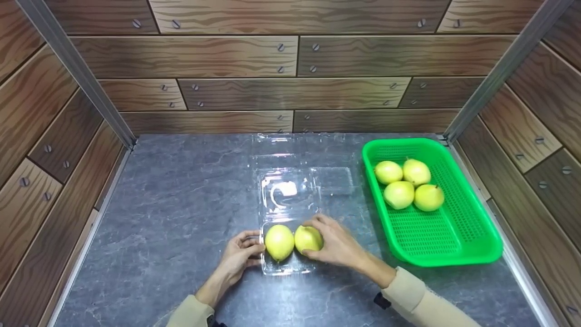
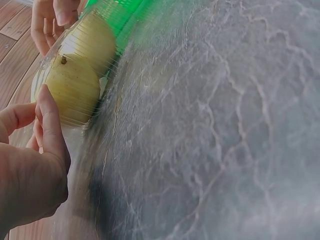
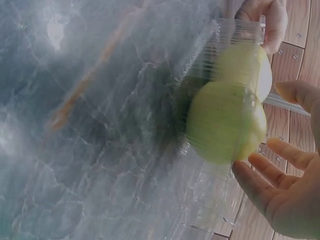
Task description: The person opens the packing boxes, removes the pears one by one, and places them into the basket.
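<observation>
Two yellow-green pears lie side by side in the near half of a transparent plastic clamshell box (image 1: 290, 188), whose lid is folded back. My left hand (image 1: 238, 254) pinches the box's left rim between thumb and fingers, beside the left pear (image 1: 279, 243). Over the right pear (image 1: 307, 240) is my right hand (image 1: 336, 240), thumb on the near side and fingers on the far side. The right wrist view shows these fingers (image 3: 262, 177) spread loosely, with fingertips at the pear (image 3: 225, 122) and the thumb held off it.
To the right stands a green perforated plastic basket (image 1: 472, 236) with several pears (image 1: 399, 195) toward its far end. Wood-patterned panels (image 1: 236, 56) wall in the grey marbled table (image 1: 181, 195) at the back and both sides.
</observation>
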Demonstrator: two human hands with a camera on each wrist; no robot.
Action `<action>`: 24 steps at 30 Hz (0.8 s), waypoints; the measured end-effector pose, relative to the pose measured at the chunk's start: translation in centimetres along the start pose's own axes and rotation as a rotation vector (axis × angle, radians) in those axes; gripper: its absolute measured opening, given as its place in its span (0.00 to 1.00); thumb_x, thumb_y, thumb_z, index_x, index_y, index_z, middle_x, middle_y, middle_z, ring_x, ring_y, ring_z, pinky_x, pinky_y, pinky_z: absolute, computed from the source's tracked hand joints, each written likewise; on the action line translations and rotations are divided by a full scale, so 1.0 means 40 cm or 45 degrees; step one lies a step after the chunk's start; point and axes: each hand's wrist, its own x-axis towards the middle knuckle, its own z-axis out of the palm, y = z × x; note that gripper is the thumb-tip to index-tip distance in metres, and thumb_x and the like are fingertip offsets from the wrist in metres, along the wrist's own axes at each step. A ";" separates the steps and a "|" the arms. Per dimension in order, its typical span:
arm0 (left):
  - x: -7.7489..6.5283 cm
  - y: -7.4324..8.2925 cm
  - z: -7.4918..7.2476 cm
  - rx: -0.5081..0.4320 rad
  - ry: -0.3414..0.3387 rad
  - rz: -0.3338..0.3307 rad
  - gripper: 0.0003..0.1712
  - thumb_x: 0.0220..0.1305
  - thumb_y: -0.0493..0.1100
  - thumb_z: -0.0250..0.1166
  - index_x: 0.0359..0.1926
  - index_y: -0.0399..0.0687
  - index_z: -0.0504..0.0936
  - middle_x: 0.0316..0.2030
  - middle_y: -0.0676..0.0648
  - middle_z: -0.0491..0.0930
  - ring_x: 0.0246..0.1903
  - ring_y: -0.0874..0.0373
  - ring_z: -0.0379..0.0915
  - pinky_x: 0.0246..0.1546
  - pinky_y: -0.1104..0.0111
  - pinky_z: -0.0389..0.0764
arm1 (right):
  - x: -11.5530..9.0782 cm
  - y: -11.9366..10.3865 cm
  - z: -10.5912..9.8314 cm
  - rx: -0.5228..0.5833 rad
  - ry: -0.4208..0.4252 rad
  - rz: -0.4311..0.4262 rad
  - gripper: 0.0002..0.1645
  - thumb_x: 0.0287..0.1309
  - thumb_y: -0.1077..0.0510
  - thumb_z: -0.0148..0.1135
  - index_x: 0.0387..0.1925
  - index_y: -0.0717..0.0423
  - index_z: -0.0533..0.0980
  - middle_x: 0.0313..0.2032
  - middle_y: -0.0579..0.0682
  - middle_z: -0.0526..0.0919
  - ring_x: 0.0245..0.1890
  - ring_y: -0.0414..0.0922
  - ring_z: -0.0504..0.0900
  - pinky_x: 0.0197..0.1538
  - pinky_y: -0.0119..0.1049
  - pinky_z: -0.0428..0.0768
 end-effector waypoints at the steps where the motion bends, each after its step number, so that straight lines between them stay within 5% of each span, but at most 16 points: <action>1: 0.000 0.000 0.000 0.005 -0.001 -0.001 0.30 0.60 0.27 0.69 0.64 0.29 0.72 0.38 0.50 0.83 0.35 0.60 0.82 0.30 0.69 0.90 | 0.000 -0.001 0.002 -0.022 -0.002 -0.003 0.37 0.47 0.46 0.82 0.59 0.50 0.81 0.57 0.53 0.82 0.55 0.54 0.82 0.54 0.57 0.87; 15: 0.003 -0.002 0.000 0.001 0.014 0.001 0.27 0.60 0.28 0.70 0.61 0.32 0.75 0.35 0.53 0.81 0.33 0.60 0.82 0.27 0.71 0.89 | 0.003 -0.009 0.033 -0.338 -0.008 -0.159 0.38 0.47 0.42 0.83 0.60 0.48 0.81 0.59 0.52 0.80 0.55 0.50 0.82 0.41 0.41 0.91; 24: -0.001 -0.002 0.003 -0.007 0.010 0.014 0.30 0.60 0.28 0.70 0.63 0.29 0.73 0.35 0.53 0.81 0.34 0.60 0.82 0.28 0.70 0.89 | 0.009 -0.007 0.040 -0.439 -0.014 -0.190 0.41 0.41 0.48 0.86 0.59 0.49 0.80 0.59 0.53 0.80 0.55 0.52 0.82 0.38 0.43 0.92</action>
